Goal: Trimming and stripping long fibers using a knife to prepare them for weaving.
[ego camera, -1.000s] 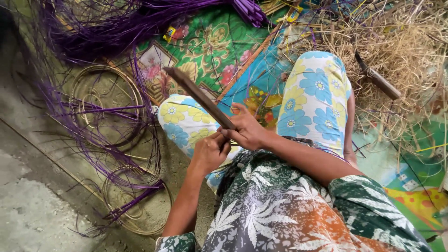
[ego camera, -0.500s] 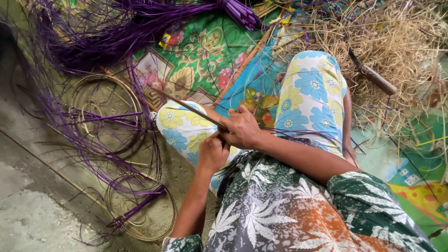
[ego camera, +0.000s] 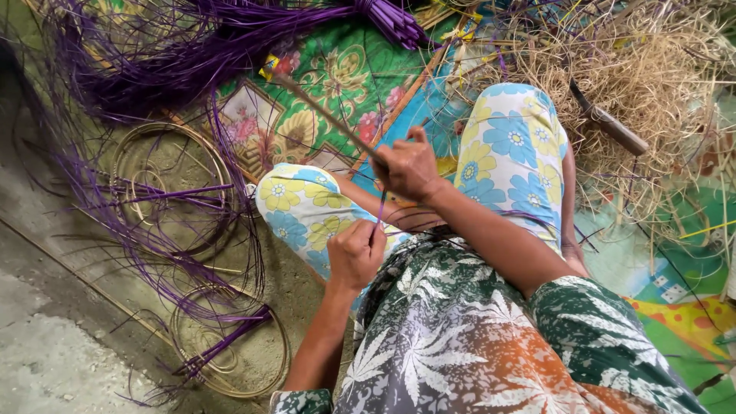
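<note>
Purple strip (ego camera: pixel 380 208) is the thing being worked here — a thin dyed reed running short and nearly upright between the two hands, over the lap. Right hand (ego camera: pixel 406 167) is curled tight around a long dark blade or stick (ego camera: pixel 322 115), which slants from the fist up and away to the left, its far tip over the flowered mat (ego camera: pixel 337 69). Left hand (ego camera: pixel 354 253) sits lower, fingers pinched shut on the strip's bottom end.

How far along? Judging by what's lying around, not very: a big bundle of purple strands (ego camera: pixel 192 46) is spread out untouched at the top, and more loose ones trail down the left. A few round hoops (ego camera: pixel 165 180) on the concrete have purple wound on only part of the rim — so I'd say plenty left. Pile of pale straw (ego camera: pixel 652 84) sits off to the right.
</note>
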